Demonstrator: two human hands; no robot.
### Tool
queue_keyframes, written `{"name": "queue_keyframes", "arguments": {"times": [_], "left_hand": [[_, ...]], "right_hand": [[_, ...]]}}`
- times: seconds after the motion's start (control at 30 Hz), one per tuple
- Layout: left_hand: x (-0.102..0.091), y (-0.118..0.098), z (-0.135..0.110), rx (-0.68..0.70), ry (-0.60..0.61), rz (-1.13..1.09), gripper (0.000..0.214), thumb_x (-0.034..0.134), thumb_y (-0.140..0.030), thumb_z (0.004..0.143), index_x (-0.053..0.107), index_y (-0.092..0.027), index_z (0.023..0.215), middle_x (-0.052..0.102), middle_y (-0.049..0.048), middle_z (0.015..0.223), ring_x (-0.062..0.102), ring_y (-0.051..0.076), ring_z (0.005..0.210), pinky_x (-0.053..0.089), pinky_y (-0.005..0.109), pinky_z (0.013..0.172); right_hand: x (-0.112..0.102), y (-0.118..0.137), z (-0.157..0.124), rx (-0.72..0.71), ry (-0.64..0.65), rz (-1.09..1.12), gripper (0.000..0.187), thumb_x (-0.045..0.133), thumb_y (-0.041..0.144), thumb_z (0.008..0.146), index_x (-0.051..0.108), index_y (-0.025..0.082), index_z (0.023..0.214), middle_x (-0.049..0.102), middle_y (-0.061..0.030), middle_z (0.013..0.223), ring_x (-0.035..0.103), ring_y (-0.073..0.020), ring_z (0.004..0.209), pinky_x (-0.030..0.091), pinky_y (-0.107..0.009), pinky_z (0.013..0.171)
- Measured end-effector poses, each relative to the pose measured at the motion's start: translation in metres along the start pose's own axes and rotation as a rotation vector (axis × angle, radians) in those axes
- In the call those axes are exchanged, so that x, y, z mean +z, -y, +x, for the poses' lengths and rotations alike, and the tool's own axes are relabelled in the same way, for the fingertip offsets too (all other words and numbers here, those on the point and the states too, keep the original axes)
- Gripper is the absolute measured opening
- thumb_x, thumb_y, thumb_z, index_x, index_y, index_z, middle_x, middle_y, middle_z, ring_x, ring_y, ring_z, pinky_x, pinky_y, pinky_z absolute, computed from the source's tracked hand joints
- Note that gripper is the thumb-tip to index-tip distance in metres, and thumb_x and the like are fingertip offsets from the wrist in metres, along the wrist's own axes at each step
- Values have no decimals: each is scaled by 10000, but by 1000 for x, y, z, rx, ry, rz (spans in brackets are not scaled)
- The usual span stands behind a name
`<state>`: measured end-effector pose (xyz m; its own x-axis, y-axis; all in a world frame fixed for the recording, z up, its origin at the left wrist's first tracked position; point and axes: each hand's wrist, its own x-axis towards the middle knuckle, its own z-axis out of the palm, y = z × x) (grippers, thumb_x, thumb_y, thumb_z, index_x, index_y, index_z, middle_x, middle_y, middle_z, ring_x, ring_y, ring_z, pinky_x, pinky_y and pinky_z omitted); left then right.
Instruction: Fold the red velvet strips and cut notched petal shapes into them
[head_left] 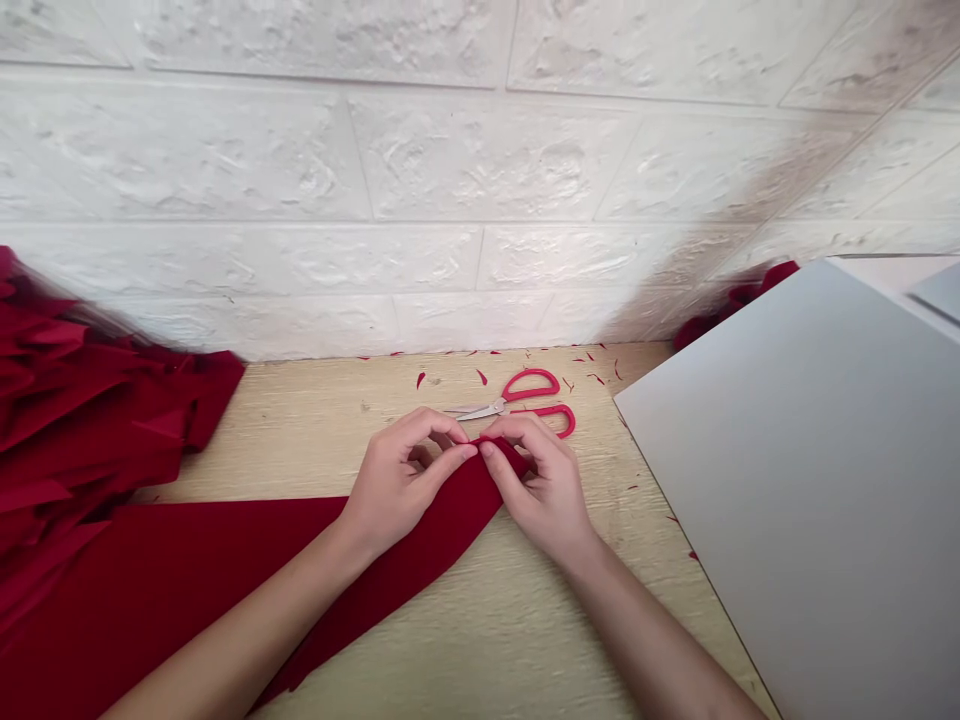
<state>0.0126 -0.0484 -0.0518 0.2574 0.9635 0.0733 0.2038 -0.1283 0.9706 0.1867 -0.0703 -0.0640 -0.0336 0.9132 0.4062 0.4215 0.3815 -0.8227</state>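
My left hand (401,485) and my right hand (536,490) meet over the pale wooden tabletop (480,640), pinching the narrow end of a long strip of dark red fabric (420,530) between their fingertips. The strip widens as it runs down to the left, under my left wrist. Just beyond my fingers lie red-handled scissors (517,400) with steel blades, closed and pointing left. My right hand is nearest to their lower handle loop, without touching it.
A heap of cut red fabric (67,400) lies at the left against a white brick-textured wall (480,160). Small red scraps (480,377) dot the table's far edge. A large pale grey board (795,480) covers the right side, with more red fabric (727,310) behind it.
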Motion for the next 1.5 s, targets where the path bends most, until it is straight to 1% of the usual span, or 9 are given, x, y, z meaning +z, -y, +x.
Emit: {"name": "queue_keyframes", "arguments": {"times": [0.17, 0.3, 0.47, 0.57, 0.73, 0.9, 1.1, 1.33, 1.5], "left_hand": [[-1, 1, -1, 66, -15, 16, 143, 715, -307, 853, 662, -189, 792, 645, 21, 850, 575, 110, 705, 450, 209, 571], [0, 1, -1, 7, -7, -17, 186, 740, -332, 825, 645, -184, 763, 663, 26, 863, 606, 127, 737, 463, 222, 596], [1, 1, 0, -87, 21, -42, 229, 731, -380, 820, 629, -180, 772, 658, 14, 848, 598, 121, 715, 463, 228, 607], [1, 1, 1, -98, 34, -32, 223, 704, -395, 839, 640, -183, 813, 650, 10, 834, 573, 112, 673, 449, 223, 583], [1, 1, 0, -55, 43, 10, 234, 560, -391, 933, 659, -187, 877, 655, 35, 840, 577, 134, 697, 442, 227, 566], [1, 5, 0, -88, 58, -17, 199, 604, -373, 910, 661, -194, 977, 658, 29, 843, 575, 131, 697, 446, 220, 565], [2, 8, 0, -98, 66, -56, 171, 621, -356, 901, 645, -192, 943, 623, 1, 779, 544, 115, 668, 438, 212, 569], [1, 5, -1, -82, 67, -24, 171, 609, -357, 912, 634, -188, 911, 610, -4, 770, 530, 106, 649, 410, 199, 536], [0, 2, -3, -60, 74, 25, 164, 597, -340, 912, 629, -180, 888, 624, 5, 788, 540, 106, 640, 425, 205, 535]], "right_hand": [[3, -1, -2, 48, -5, 11, 49, 592, 218, 931, 629, 233, 959, 711, -30, 901, 668, -166, 793, 554, -302, 721], [5, 0, -3, 52, 3, 9, 50, 579, 222, 932, 620, 235, 957, 724, -27, 906, 687, -168, 797, 562, -304, 736], [5, 2, -3, 38, -7, 37, 117, 589, 200, 932, 610, 241, 1040, 725, -34, 973, 699, -169, 861, 566, -306, 780], [6, 0, -3, 26, -1, 47, 100, 587, 190, 940, 618, 244, 1018, 724, -29, 975, 700, -165, 874, 562, -309, 802], [6, -2, -4, 85, -7, 41, 107, 610, 226, 927, 573, 244, 1026, 716, -37, 965, 704, -179, 861, 569, -328, 796], [6, -1, -5, 109, 15, 74, 84, 603, 251, 931, 548, 245, 994, 712, -44, 948, 706, -190, 869, 569, -332, 777], [5, -1, -5, 65, 19, 37, 29, 603, 220, 929, 588, 236, 947, 718, -36, 929, 702, -181, 854, 560, -322, 780], [4, -1, -3, 2, 53, -28, 57, 589, 207, 942, 637, 236, 952, 722, -31, 936, 679, -177, 864, 542, -317, 771], [1, -1, -2, 38, 74, -80, 54, 583, 221, 937, 617, 225, 894, 694, -26, 877, 651, -167, 801, 522, -296, 707]]}}
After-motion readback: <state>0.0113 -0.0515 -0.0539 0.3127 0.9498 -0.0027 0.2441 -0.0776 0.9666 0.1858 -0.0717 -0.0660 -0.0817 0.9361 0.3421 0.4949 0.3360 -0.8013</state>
